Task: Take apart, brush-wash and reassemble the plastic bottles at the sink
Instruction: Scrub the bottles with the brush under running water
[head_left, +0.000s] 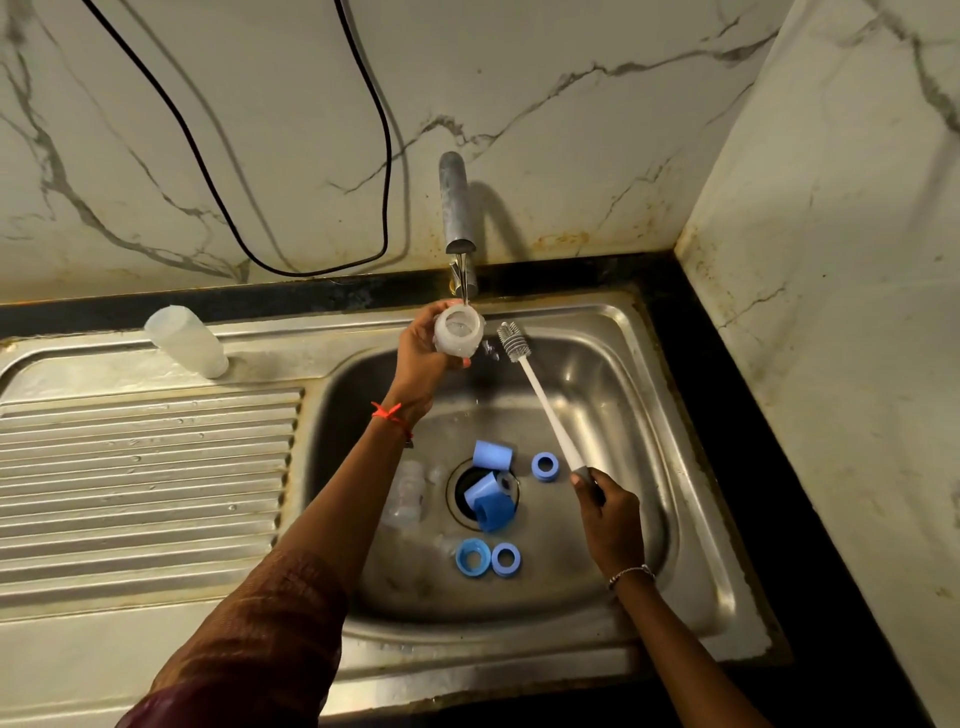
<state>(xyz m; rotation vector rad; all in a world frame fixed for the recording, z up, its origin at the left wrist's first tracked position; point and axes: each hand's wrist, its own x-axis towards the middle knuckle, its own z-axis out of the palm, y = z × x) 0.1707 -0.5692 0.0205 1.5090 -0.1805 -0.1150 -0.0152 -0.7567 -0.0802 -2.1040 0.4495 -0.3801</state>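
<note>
Clear plastic is what my left hand (423, 348) is curled round: an open bottle (458, 330), its mouth turned up toward me, held right under the steel tap (457, 208). My right hand (608, 506) is wrapped tight round the end of the white bottle brush (540, 405). The brush's bristly head sits just beside the open bottle, not inside it. Below my hands, in the steel sink (623, 364), lie three blue caps (492, 454) on and near the drain (457, 475). Three blue rings (545, 466) are there too, and a second clear bottle (408, 491) on its side. A third bottle (184, 340) stands mouth down behind the ribbed draining board (145, 467), well off to the left. A red thread (387, 411) is tied on my left wrist. A black cable (384, 156) hangs on the marble wall (571, 104).
</note>
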